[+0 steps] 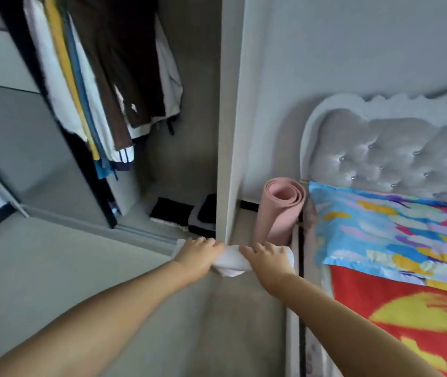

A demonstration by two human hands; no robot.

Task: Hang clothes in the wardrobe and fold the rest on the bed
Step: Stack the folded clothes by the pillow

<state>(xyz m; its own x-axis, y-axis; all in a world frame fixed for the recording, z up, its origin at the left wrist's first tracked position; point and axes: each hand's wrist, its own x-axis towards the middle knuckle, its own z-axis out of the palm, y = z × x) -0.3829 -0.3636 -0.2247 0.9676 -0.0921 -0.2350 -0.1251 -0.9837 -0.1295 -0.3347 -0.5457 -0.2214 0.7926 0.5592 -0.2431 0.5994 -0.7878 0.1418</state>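
Hands (199, 257) (267, 258) gripping seemingly folded white cloth (231, 261)

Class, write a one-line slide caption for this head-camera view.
Both hands, left hand and right hand, grip a white cloth between open wardrobe and bed.

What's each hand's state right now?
Left hand: closed, gripping the white cloth.
Right hand: closed, gripping the same white cloth's other end.
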